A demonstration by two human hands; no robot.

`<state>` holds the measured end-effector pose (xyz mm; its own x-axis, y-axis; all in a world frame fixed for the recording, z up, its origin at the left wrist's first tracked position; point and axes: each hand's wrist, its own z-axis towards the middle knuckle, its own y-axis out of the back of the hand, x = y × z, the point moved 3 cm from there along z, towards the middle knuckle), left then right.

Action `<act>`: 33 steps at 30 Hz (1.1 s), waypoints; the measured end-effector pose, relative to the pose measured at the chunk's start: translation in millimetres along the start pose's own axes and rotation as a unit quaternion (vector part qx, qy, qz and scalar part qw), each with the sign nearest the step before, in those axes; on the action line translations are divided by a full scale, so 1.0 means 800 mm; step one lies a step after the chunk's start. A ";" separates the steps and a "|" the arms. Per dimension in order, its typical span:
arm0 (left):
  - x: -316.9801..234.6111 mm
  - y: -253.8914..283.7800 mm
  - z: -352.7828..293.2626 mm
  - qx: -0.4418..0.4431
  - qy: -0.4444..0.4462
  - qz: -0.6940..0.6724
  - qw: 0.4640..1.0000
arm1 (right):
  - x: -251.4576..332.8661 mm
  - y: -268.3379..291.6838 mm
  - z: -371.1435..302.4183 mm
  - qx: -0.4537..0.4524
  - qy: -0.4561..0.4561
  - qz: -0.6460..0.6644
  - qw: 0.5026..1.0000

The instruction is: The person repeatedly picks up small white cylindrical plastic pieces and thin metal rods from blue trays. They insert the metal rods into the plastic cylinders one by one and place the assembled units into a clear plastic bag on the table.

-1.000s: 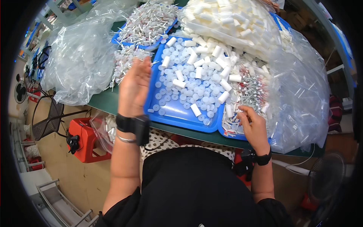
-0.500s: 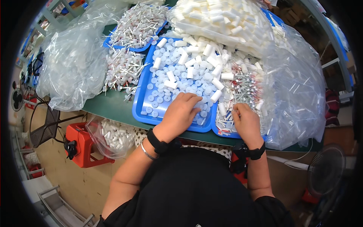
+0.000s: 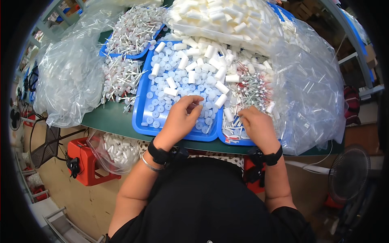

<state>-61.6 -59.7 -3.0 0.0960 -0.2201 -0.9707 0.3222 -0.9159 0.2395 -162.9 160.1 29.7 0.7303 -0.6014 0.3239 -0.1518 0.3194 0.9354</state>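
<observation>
My left hand hovers over the blue tray of small translucent plastic discs. Its fingers are curled, with a gap between thumb and forefinger, and nothing shows in that gap. My right hand is above the near part of a second blue tray, which bears thin white-and-metal pins, some with red parts. The right thumb and fingers come together in a pinch; whatever lies between the tips is too small to make out. White foam-like cylinders lie scattered among the discs and pins.
A clear bag of white cylinders lies at the back. Left stand a tray of disc-headed pins and a loose heap of them. Crumpled plastic bags flank the green table. A red stool is below.
The trays and table have shifted left in view. My left thumb and forefinger have parted slightly as that hand lifts from the discs; my right hand stays by the pins.
</observation>
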 end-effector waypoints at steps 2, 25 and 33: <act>-0.010 -0.001 -0.003 0.040 0.084 -0.154 0.984 | 0.009 -0.008 0.002 0.037 0.021 -0.006 0.999; -0.010 -0.062 -0.033 0.195 0.272 -0.549 0.766 | 0.030 0.026 -0.027 -0.075 -0.125 0.578 0.803; -0.004 -0.061 -0.039 0.196 0.268 -0.587 0.738 | 0.034 0.012 -0.028 -0.078 -0.129 0.578 0.802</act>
<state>-48.6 -3.7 -10.8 0.3602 0.8714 -0.3330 0.1931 -0.4189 -0.8872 -129.8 163.0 44.0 -0.0032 0.0386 0.9992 -0.5283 0.8484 -0.0345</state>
